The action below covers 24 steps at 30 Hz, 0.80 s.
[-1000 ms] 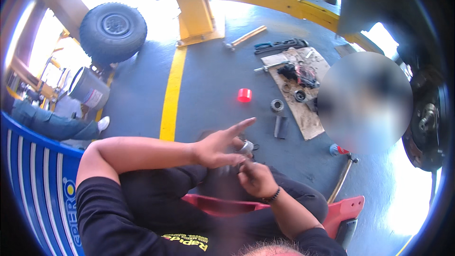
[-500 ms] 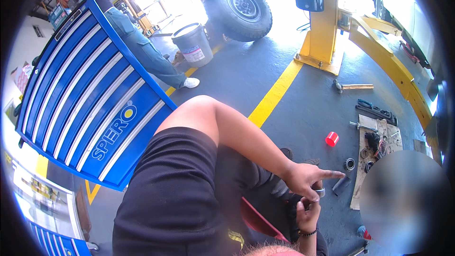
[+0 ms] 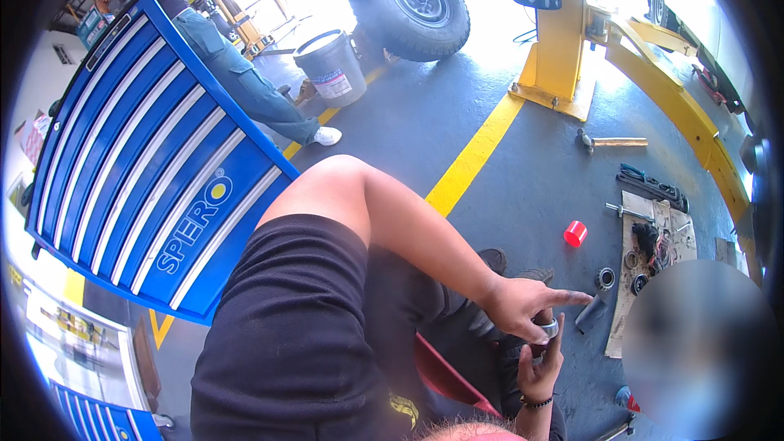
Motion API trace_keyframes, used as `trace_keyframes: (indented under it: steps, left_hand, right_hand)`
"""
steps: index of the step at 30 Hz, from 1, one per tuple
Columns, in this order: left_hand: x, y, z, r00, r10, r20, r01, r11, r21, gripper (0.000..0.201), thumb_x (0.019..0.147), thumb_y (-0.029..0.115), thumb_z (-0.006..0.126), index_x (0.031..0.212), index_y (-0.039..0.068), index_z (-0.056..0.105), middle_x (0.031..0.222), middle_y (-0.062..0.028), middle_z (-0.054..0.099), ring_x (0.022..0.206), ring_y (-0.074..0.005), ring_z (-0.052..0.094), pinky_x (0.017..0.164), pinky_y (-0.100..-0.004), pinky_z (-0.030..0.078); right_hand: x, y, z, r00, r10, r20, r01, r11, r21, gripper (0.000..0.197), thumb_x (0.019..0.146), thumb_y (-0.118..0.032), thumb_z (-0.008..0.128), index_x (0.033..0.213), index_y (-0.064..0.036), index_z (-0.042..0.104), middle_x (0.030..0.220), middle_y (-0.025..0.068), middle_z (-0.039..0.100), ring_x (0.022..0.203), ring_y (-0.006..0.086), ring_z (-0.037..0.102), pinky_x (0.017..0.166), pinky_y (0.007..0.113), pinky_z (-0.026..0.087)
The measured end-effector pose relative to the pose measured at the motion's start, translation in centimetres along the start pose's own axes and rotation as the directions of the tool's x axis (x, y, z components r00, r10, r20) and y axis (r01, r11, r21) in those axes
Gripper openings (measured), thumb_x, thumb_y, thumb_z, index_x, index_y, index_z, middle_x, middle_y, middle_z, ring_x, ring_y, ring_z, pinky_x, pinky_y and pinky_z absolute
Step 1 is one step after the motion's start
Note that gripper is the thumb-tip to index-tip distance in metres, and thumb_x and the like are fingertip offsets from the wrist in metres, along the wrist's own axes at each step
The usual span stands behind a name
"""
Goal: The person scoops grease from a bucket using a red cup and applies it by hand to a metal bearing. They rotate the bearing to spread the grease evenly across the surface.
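Observation:
My left hand reaches in from the left with its index finger stretched out. Its thumb and other fingers close on a shiny metal ring. Just below it, my right hand, with a dark bead bracelet at the wrist, holds its index finger up beside the ring. The right thumb stands apart from that finger; the other right fingers are partly hidden. On the floor past the hands lie a roller bearing and a dark grey tube-like piece, close together.
Greasy parts lie on a cardboard sheet, with a red cup and a hammer nearby. A yellow lift post, a wheel, a bucket and a blue tool cabinet stand around. Another person stands behind the cabinet.
My right index finger has straightened upward beside the ring, and the right hand has opened somewhat. The left hand has shifted slightly left. The other person's raised arm has come down toward the head.

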<state>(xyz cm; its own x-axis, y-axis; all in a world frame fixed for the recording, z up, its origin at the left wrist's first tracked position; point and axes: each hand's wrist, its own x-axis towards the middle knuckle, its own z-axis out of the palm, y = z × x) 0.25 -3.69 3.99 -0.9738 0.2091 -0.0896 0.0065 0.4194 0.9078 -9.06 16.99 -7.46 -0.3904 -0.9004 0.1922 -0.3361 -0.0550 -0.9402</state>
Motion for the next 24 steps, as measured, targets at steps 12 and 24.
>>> trace_keyframes:
  steps: [12, 24]
  left_hand:
    - [0.3, 0.8, -0.3, 0.994, -0.059, 0.088, 0.061, 0.998, -0.031, 0.095, 0.095, 0.034, 0.068, 0.163, 0.013, 0.005, 0.100, -0.0198, 0.074, 0.091, -0.0402, 0.068, 0.085, -0.0433, 0.050]
    - [0.6, -0.5, 0.1, 0.994, -0.072, 0.080, 0.078, 0.994, -0.071, 0.098, 0.097, 0.042, 0.065, 0.163, 0.012, -0.001, 0.092, -0.0143, 0.071, 0.077, -0.0307, 0.067, 0.078, -0.0401, 0.051]
  right_hand:
    - [1.0, -0.3, 0.7, 0.995, -0.103, -0.018, 0.094, 0.956, -0.278, 0.029, 0.084, -0.003, 0.061, 0.112, -0.0010, 0.067, 0.092, 0.0229, 0.070, 0.083, 0.0425, 0.070, 0.070, 0.042, 0.056]
    - [-0.1, 1.1, 1.9, 0.993, 0.040, 0.112, -0.032, 0.997, -0.066, 0.033, 0.092, 0.000, 0.052, 0.123, 0.0013, 0.061, 0.109, 0.0128, 0.070, 0.087, 0.0182, 0.069, 0.078, 0.033, 0.053]
